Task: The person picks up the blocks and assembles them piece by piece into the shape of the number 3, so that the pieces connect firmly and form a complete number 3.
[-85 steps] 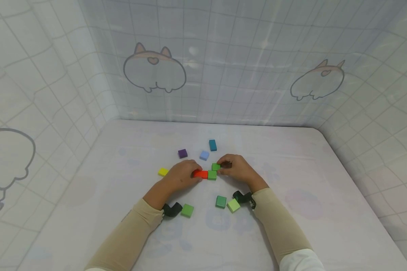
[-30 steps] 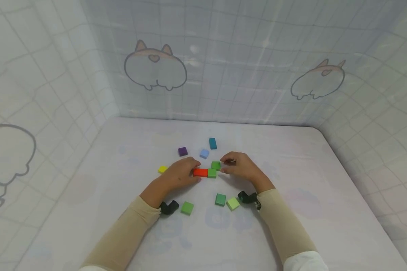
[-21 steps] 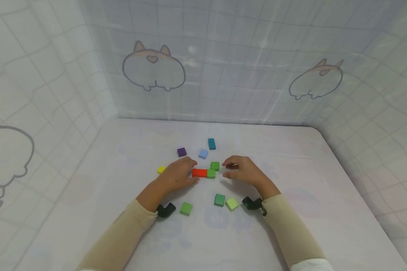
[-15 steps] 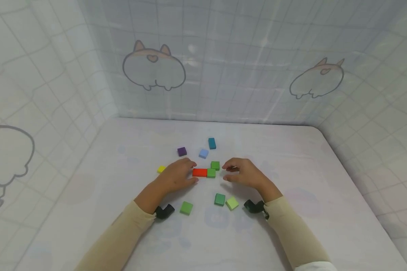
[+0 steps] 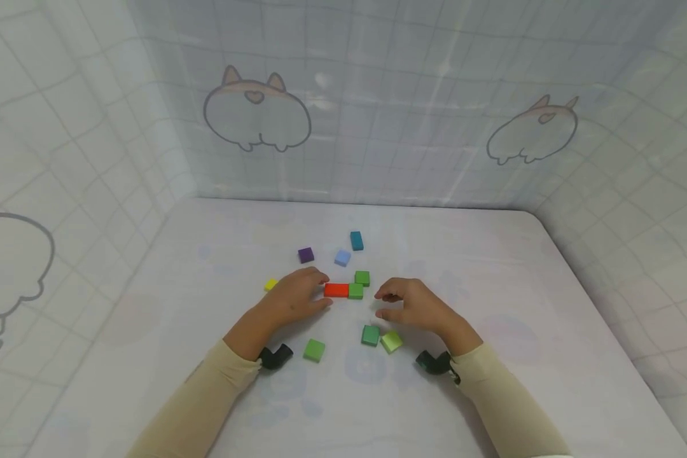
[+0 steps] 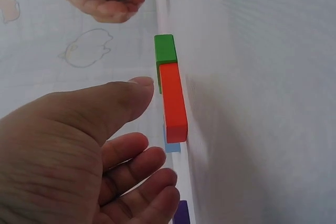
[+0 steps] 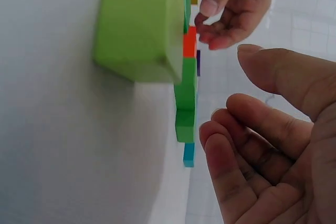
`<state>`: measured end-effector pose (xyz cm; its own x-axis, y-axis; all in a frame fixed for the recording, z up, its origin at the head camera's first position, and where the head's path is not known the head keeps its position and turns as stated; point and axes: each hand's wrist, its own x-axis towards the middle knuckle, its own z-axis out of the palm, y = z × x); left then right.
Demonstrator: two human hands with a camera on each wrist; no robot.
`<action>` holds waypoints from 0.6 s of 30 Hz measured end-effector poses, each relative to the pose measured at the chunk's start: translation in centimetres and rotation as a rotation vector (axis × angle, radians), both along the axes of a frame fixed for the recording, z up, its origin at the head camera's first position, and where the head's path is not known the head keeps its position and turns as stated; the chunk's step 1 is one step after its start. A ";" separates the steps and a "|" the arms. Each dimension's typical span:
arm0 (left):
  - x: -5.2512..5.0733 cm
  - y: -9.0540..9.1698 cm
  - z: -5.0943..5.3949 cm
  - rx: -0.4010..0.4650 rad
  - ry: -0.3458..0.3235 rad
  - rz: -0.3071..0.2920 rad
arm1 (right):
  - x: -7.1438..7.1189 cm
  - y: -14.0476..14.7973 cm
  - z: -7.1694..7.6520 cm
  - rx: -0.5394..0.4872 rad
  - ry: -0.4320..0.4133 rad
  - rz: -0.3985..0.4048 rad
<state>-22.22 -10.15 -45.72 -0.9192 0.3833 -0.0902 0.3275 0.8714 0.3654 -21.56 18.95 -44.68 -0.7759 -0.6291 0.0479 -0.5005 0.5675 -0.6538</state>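
Note:
A red block (image 5: 336,291) lies on the white table, its right end against a green block (image 5: 355,291). Behind that one, slightly to the right, a second green block (image 5: 362,278) touches it. My left hand (image 5: 298,298) is at the red block's left end, thumb and fingers apart; in the left wrist view a gap shows between the thumb and the red block (image 6: 174,100). To the right of the green blocks my right hand (image 5: 412,305) hovers with loosely bent fingers and nothing between them, as the right wrist view of the hand (image 7: 273,145) confirms.
Beyond the hands lie a purple block (image 5: 306,255), a light blue block (image 5: 342,257) and a teal block (image 5: 357,240). A yellow block (image 5: 271,285) is partly behind the left hand. Nearer are a green block (image 5: 314,350), a darker green block (image 5: 370,335) and a lime block (image 5: 392,341).
My right hand has let go of the rear green block and moved right and nearer to me. My left hand has drawn slightly left, off the red block. The blocks stay put.

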 end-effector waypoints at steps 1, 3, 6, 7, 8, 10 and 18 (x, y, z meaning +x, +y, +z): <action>0.0 0.0 0.0 -0.002 0.004 -0.004 | 0.2 -0.1 0.1 0.008 -0.011 -0.002; 0.0 -0.1 0.0 0.000 0.005 -0.003 | 0.7 -0.2 0.2 0.026 -0.043 -0.011; -0.1 -0.1 -0.1 0.000 0.007 0.003 | 1.4 -0.4 0.3 0.051 -0.097 -0.034; -0.1 -0.1 -0.1 0.000 0.008 0.006 | 1.6 -0.5 0.3 0.063 -0.107 -0.037; -0.1 -0.1 -0.2 0.004 0.006 0.010 | 1.8 -0.5 0.3 0.074 -0.117 -0.039; -0.1 -0.1 -0.3 0.007 0.002 0.014 | 2.1 -0.7 0.3 0.095 -0.135 -0.041; -0.2 0.1 -0.6 0.038 -0.024 0.040 | 3.0 -1.2 0.1 0.165 -0.100 -0.005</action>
<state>-22.44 -10.07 -46.35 -0.9317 0.3496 -0.0984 0.2832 0.8690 0.4056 -18.56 17.78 -44.62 -0.7745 -0.6185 -0.1331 -0.4352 0.6735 -0.5975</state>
